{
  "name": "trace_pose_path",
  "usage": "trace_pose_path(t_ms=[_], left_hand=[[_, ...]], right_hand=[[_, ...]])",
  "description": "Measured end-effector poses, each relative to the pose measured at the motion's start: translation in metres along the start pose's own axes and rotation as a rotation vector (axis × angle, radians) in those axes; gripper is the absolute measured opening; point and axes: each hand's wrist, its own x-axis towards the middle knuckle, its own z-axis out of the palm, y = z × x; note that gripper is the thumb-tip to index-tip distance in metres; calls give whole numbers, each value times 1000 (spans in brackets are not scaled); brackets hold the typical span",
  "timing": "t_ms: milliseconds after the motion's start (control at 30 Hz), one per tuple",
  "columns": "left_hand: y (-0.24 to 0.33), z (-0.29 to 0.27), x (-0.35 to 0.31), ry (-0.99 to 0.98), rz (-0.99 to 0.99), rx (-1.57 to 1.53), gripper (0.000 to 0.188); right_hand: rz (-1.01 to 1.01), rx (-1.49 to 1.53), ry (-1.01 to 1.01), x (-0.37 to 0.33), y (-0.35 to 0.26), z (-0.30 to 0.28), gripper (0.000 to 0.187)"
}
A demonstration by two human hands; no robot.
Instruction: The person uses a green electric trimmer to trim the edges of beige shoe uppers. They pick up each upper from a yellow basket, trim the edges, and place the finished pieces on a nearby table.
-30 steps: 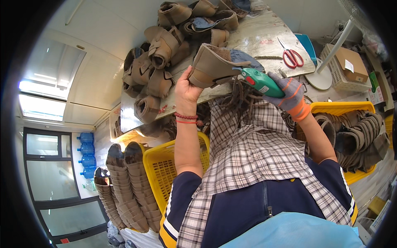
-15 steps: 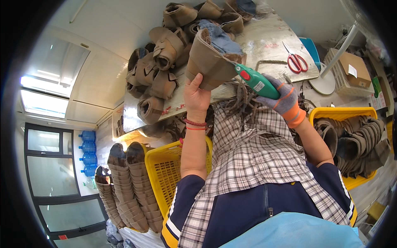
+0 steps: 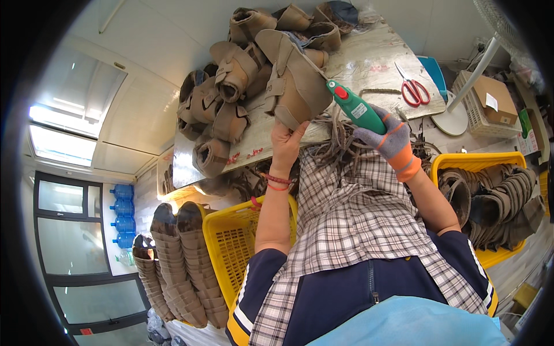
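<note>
My left hand [image 3: 287,144] is bare and pinches the lower edge of a tan boot upper [image 3: 303,86]. The upper stands tilted above the table, its outer side and a strap showing. My right hand [image 3: 392,138], in a grey and orange glove, grips a green handheld electric cutter [image 3: 356,106] with a red button. The cutter's thin tip lies along the right edge of the upper; whether it touches cannot be made out. Below the cutter, thin brown trimmings [image 3: 340,135] hang over the table's near edge onto my checked apron [image 3: 358,213].
More boot uppers [image 3: 234,72] are heaped on the left of the worn table [image 3: 369,63]. Red-handled scissors [image 3: 414,89] lie at its right. Yellow baskets [image 3: 479,158] flank me, the right one full of uppers. Nested stacks of uppers [image 3: 179,259] stand at left. A fan pole [image 3: 473,72] rises at right.
The boot upper has been turned, so its strapped outer side now shows and the blue lining is mostly hidden. My left hand has shifted right and down; the cutter has moved slightly.
</note>
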Motion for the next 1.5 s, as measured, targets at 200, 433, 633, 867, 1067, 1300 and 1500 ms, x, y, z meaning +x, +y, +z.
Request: trace_pose_path(t_ms=[200,433,633,867,1067,1300,1500], left_hand=[[8,5,1,-106,427,712,21],[-4,5,-9,-243,409,780,27],[2,14,-20,-314,414,770,32],[0,-10,-28,-13,21,203,39],[66,-91,125,255,283,684,43],[22,-139,264,339,625,1269,39],[-102,25,140,-558,510,785,45]], right_hand=[[186,192,-20,6,-10,-4,57],[294,252,-18,13,-16,-17,49],[271,289,39,24,-16,-30,44],[287,186,175,43,11,-53,44],[423,10,202,32,56,-71,42],[493,66,290,25,93,-80,49],[470,55,405,19,96,-103,36]])
